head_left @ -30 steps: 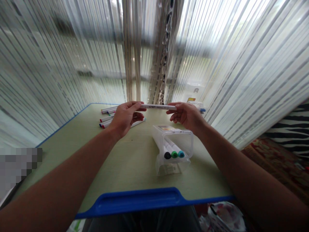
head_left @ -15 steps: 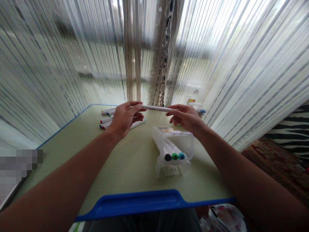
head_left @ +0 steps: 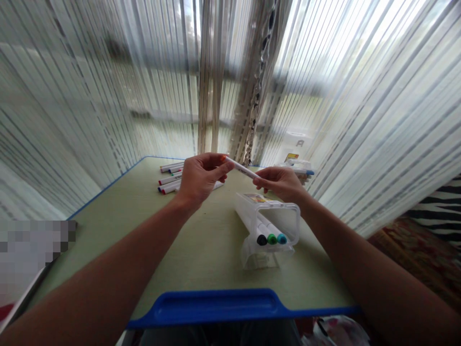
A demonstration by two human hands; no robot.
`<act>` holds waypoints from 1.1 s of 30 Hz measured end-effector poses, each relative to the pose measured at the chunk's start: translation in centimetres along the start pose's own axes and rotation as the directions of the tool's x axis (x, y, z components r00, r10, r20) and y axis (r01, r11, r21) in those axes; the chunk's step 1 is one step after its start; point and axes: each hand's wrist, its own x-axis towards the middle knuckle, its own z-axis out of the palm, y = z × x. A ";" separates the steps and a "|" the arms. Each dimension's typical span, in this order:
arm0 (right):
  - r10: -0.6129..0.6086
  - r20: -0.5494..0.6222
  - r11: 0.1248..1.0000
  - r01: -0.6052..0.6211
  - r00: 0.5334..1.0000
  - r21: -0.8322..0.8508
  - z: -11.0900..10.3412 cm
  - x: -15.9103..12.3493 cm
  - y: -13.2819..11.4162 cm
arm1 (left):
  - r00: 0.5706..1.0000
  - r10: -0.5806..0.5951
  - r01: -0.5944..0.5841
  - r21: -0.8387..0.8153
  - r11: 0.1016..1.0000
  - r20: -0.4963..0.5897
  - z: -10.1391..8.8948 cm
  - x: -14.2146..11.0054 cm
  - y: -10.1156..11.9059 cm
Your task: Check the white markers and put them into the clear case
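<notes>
Above the far part of a small green table (head_left: 201,250), both my hands hold one white marker (head_left: 242,168). My left hand (head_left: 200,178) pinches its orange-tipped end between thumb and fingers. My right hand (head_left: 281,183) grips the other end, which sits lower, so the marker tilts down to the right. Just below my right hand lies a clear plastic marker case (head_left: 271,229) on its side, open toward me, with three markers inside showing black, green and blue caps.
Several more white markers (head_left: 172,176) lie in a loose row at the table's far left. A blue tray lip (head_left: 216,305) runs along the near edge. Sheer striped curtains (head_left: 360,105) hang close behind and to both sides. A small white item with a blue tip (head_left: 301,169) sits at the far right.
The marker was level between my hands; now its right end has dropped and it slants. My hands have drawn closer together. The view has shifted a little.
</notes>
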 end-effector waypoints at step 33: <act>-0.418 -0.086 0.868 0.370 0.904 -0.331 0.7 -0.3 0.1 | 0.876 0.197 -0.284 0.141 0.948 0.441 2.2 -3.0 2.4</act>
